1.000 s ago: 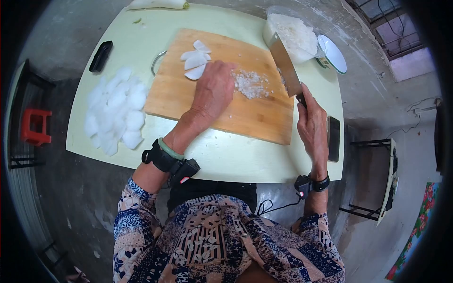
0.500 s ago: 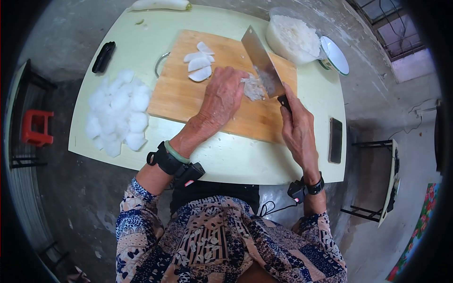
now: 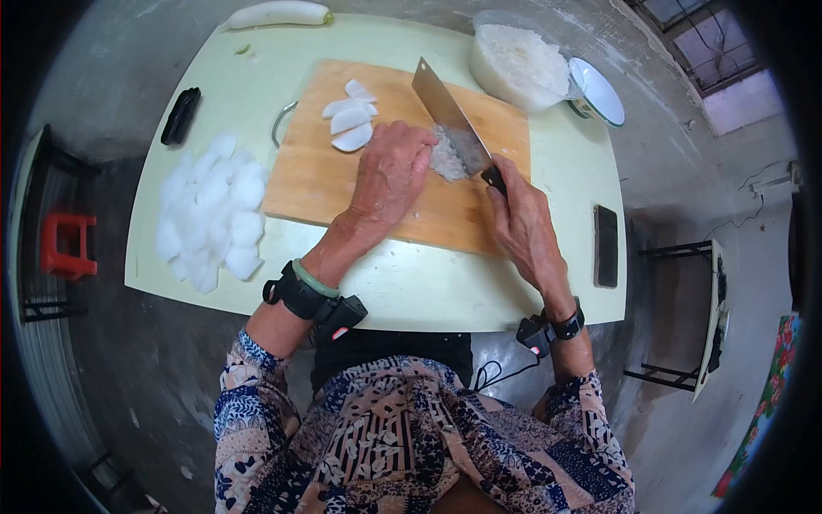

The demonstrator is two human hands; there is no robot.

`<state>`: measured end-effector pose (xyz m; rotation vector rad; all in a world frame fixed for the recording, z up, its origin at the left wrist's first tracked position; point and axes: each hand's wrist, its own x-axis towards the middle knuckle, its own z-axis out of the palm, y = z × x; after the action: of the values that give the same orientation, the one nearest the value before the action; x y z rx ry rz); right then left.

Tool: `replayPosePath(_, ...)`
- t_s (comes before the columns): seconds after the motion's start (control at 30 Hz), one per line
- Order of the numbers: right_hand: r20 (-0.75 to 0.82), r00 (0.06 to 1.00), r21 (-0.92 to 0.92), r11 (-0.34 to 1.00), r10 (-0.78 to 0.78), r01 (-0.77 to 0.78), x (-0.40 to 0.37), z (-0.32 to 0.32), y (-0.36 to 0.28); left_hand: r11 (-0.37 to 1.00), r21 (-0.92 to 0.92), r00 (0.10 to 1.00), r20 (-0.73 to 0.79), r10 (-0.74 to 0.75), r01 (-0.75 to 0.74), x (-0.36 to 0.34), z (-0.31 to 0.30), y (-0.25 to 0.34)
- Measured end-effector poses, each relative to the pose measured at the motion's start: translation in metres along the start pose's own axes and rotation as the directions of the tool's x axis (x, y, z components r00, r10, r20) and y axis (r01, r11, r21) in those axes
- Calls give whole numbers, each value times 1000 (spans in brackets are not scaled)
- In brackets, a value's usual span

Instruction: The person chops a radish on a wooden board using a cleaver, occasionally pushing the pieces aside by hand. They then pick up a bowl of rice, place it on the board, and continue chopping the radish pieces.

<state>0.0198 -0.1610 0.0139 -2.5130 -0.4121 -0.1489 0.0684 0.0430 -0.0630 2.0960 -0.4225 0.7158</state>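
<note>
Steel cleaver (image 3: 451,118) clamped in our right hand (image 3: 524,221), we have come in from the right edge of the wooden board (image 3: 301,182) to the chopped white bits (image 3: 446,158), now seemingly hemmed against our left hand (image 3: 390,176); whether it grips any, we cannot tell.

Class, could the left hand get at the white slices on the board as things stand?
Probably yes: the left hand is right beside those slices, nothing appears between them, and the knife is on the hand's other side.
</note>
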Motion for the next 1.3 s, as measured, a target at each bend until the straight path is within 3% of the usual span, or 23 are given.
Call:
replayPosePath(0.17, -98, 995, 44, 999, -5, 10, -1, -9, -7, 999, 30, 999, -9, -45, 45, 3, -4, -2)
replayPosePath(0.3, -27, 997, -58, 996, -72, 70, -3, 2, 6, 999, 0, 999, 5, -36, 36, 6, -4, 0)
replayPosePath(0.37, 26, 998, 12, 998, -61, 61, -4, 2, 2, 997, 2, 997, 19, -77, 77, 5, -4, 0)
replayPosePath(0.43, 15, 1000, 68, 997, -23, 22, -9, -3, 3, 998, 2, 997, 22, -68, 68, 4, -4, -1)
replayPosePath(0.53, 25, 975, 24, 975, 219, -220, -14, -22, 4, 999, 11, 999, 14, -46, 46, 3, -4, -4)
replayPosePath(0.57, 30, 976, 19, 976, 217, -218, -17, -24, 8, 999, 19, 1000, 9, -26, 26, 2, -4, -4)
replayPosePath(0.63, -152, 967, -4, 978, 206, -209, -21, -32, 20, 999, 13, 999, 15, -40, 40, 2, -5, -1)
replayPosePath(0.77, -142, 951, -169, 940, 274, -296, -20, -37, 34, 999, -50, 1000, -8, -8, 7, 3, -2, 0)
replayPosePath(0.9, -148, 973, -57, 981, 175, -185, -21, -19, 28, 998, -48, 999, 16, -49, 50, 2, -3, 0)
replayPosePath(1.1, 52, 973, 54, 973, 223, -226, -18, -19, -3, 998, 7, 997, 47, -55, 55, 1, -4, 0)
replayPosePath(1.2, -35, 987, 125, 981, 156, -150, -18, -12, -4, 998, 1, 997, 40, -65, 65, 2, -3, -1)
replayPosePath(1.3, -99, 993, 29, 998, 57, -55, -14, -5, -1, 999, 21, 999, 26, -35, 34, 1, -3, -1)
